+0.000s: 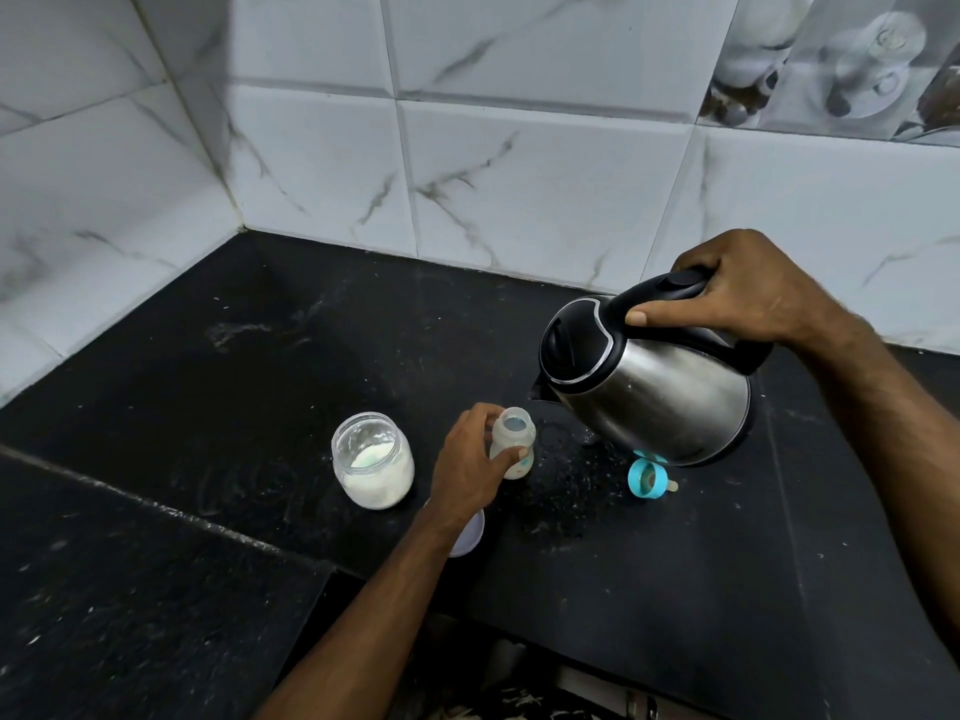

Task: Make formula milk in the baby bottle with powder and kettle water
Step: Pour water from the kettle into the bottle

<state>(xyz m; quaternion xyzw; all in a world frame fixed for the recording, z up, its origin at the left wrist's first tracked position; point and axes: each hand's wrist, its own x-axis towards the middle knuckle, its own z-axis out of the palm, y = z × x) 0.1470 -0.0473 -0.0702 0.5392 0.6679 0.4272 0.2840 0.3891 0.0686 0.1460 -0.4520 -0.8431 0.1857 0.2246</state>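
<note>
Right hand (748, 288) grips the steel kettle (649, 387) by its handle, tilted — spout just above the open baby bottle (511, 444), which the left hand (467, 470) clasps upright on the black counter (260, 366), beside the powder jar (373, 459).

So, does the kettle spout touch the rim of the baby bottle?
Apart. In the head view, dark counter shows between the kettle spout and the baby bottle rim; the spout sits up and to the right.

On the counter (260, 366), the jar (373, 462) stands left of the bottle (511, 441); kettle (649, 387) right, above the cap (644, 478).
</note>
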